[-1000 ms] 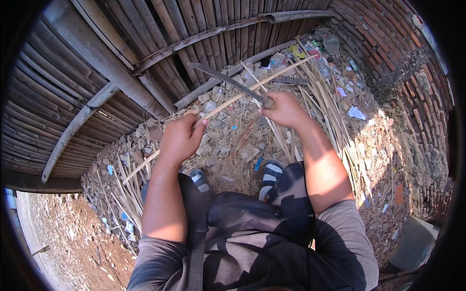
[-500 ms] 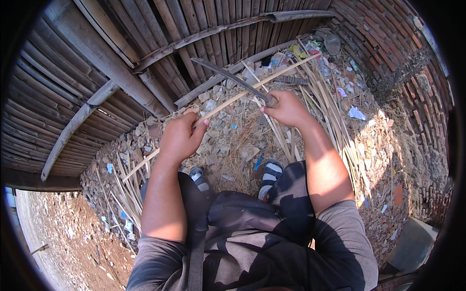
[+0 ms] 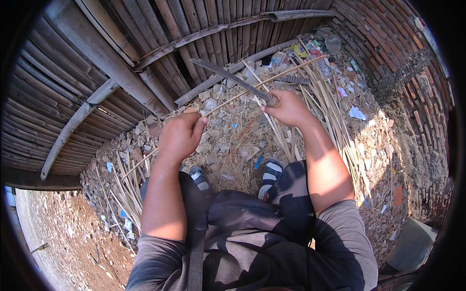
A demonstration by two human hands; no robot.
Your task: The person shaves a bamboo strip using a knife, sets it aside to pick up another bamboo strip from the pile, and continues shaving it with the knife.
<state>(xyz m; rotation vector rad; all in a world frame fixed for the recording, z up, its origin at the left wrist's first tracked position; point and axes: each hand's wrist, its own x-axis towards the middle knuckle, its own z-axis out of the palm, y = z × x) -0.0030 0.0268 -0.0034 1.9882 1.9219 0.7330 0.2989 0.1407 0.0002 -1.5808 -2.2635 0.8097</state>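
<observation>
My left hand [image 3: 180, 133] is closed around a long thin bamboo strip [image 3: 228, 102], which slants up to the far right and sticks out behind the hand to the lower left. The handle of a long, dark machete [image 3: 228, 75] is gripped in my right hand [image 3: 287, 107]. Its blade points to the far left and crosses the strip a little beyond my right hand; whether they touch I cannot tell. More pale bamboo strips [image 3: 335, 123] lie in a bundle right of my right hand, and another bundle [image 3: 133, 194] lies beside my left forearm.
A bamboo slat wall [image 3: 213, 39] rises ahead and to the left. On the right stands a brick wall [image 3: 388, 43]. Rubble and dry straw [image 3: 238, 140] cover the ground around my sandalled feet [image 3: 270, 174], with litter [image 3: 357, 113] toward the right.
The strip has turned in my left hand, showing a narrower, darker edge instead of its broad pale face. My hands and the machete have barely moved.
</observation>
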